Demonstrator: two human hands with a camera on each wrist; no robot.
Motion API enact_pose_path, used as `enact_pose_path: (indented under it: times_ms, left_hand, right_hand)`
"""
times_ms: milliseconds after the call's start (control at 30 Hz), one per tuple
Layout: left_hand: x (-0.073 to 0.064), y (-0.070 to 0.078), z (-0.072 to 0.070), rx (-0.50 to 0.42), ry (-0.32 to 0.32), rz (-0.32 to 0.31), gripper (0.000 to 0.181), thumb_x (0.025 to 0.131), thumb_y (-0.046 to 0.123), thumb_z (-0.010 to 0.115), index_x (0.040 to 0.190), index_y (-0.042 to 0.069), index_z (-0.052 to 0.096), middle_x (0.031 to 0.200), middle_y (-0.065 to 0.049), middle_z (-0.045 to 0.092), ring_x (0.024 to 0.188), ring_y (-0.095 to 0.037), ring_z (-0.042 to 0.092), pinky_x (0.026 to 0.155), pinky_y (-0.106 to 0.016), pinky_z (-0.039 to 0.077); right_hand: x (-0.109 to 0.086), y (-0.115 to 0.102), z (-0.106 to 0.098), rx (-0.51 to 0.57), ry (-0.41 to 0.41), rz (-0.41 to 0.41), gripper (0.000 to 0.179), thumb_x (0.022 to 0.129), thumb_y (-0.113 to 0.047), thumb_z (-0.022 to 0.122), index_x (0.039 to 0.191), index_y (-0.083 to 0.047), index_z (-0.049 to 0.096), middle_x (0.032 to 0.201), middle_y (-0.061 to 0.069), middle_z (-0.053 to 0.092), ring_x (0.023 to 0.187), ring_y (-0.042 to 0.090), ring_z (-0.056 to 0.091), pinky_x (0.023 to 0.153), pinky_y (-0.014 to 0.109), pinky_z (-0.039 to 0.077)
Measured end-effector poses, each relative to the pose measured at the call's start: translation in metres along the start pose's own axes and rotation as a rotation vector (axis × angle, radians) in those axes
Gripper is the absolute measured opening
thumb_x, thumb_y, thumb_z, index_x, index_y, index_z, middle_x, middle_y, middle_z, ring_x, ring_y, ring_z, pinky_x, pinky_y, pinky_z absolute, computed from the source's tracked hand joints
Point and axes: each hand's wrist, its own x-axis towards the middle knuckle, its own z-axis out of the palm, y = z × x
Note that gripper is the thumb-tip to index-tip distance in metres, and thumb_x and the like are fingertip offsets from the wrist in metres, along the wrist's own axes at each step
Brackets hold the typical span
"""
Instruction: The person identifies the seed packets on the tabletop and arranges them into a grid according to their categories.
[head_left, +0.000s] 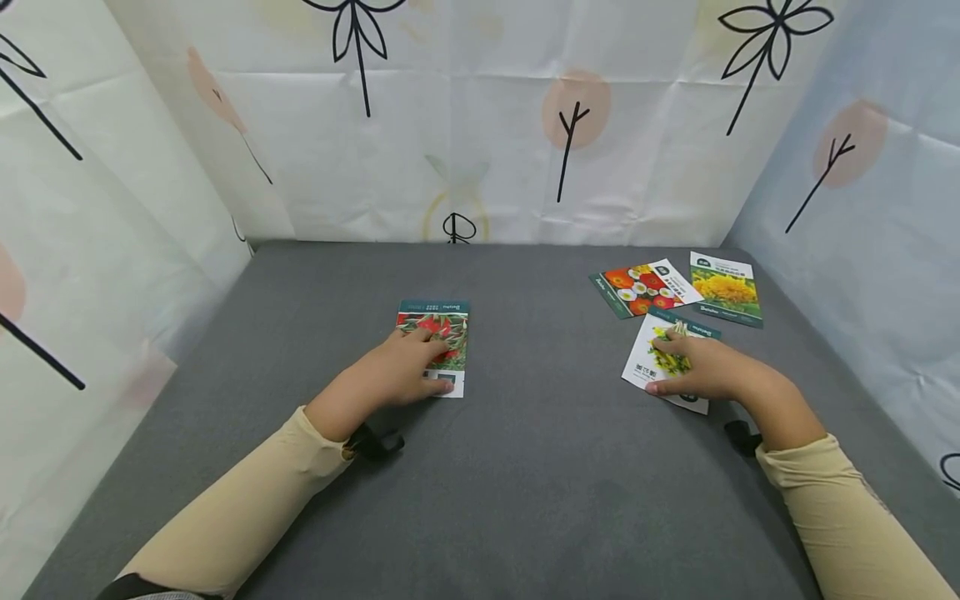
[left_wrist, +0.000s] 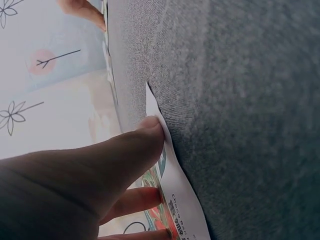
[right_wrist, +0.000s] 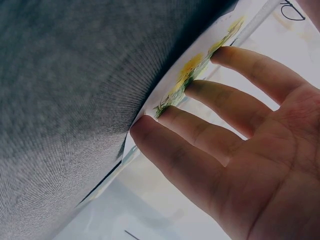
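On the grey tabletop [head_left: 525, 467], a seed packet with red flowers [head_left: 453, 329] lies left of the middle. My left hand [head_left: 390, 371] rests on it, and in the left wrist view the thumb [left_wrist: 147, 132] presses its slightly lifted white edge. To the right, a white seed packet with yellow flowers [head_left: 639, 362] lies at a slant under my right hand [head_left: 708, 371]. In the right wrist view, the straight, spread fingers [right_wrist: 175, 155] touch that packet's printed face with their tips. Both hands partly cover the pictures.
Beyond my right hand, a seed packet with orange, red and white flowers [head_left: 645, 287] lies beside another with a yellow bloom [head_left: 725, 289]. White cloth [head_left: 495, 167] with drawn plants borders the table at the back and both sides.
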Motion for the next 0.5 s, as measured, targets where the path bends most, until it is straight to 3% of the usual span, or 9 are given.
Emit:
enact_pose_path:
  times_ms: [500]
  left_hand:
    - [-0.0029,-0.0021,0.0014,0.004,-0.011,0.001,0.070,0.103,0.046,0.069,0.160,0.012,0.049,0.166,-0.023,0.041,0.154,-0.052,0.035,0.124,-0.067,0.030]
  right_hand:
    - [0.0009,0.0012,0.0000,0.009,-0.007,0.000,0.095,0.093,-0.054,0.079,0.159,0.002,0.043,0.166,0.040,0.025,0.147,0.067,0.030,0.110,0.078,0.037]
